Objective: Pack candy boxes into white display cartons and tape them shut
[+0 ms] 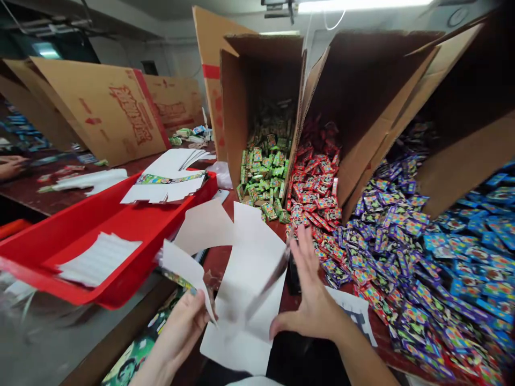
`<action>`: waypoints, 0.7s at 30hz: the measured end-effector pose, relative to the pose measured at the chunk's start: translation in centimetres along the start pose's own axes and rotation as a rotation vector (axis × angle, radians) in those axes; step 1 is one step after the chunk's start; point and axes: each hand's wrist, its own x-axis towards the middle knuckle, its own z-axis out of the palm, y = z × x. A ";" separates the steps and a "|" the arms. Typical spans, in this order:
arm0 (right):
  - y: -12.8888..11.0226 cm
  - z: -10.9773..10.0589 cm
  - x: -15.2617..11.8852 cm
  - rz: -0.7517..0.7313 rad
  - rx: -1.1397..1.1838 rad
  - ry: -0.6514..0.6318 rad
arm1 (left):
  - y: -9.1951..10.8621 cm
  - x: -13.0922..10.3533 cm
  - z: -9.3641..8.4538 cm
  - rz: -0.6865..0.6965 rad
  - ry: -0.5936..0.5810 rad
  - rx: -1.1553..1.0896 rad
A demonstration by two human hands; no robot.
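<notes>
A person's left hand (189, 316) grasps white card (253, 257), with print on its reverse, whose broad panel lies between the 2 hands. The right hand (311, 297) is spread and grips nothing, thumb at the panel's edge; whether they touch cannot be told. At left, a red tray (116, 284) bears white sheets (164, 166). Beyond, packets (390, 214) in 4 colours fill open cardboard boxes (370, 123), below a wall clock (457, 17).
</notes>
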 end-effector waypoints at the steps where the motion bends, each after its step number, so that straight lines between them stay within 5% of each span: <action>1: -0.9 -0.5 0.9 -0.061 0.021 0.056 | -0.9 -0.6 -0.8 -0.022 -0.023 0.029; 3: -2.0 0.2 2.9 -0.215 0.060 0.089 | -2.5 -1.7 -1.9 -0.001 -0.034 0.031; 6: -2.1 4.7 5.3 -0.341 0.102 -0.110 | -4.2 -2.6 -3.2 0.109 0.015 -0.015; 11: 1.2 12.9 5.5 -0.150 0.071 -0.454 | -6.9 -1.1 -5.8 0.174 0.176 0.039; 15: 3.3 14.9 3.2 -0.082 0.058 -0.518 | -9.0 0.2 -5.6 0.247 0.238 0.287; 17: 3.3 14.2 2.0 -0.079 0.071 -0.440 | -9.6 0.7 -5.0 0.325 0.292 0.444; 21: 3.6 11.7 1.2 0.059 0.003 0.085 | -10.2 2.2 -4.7 0.518 0.316 0.776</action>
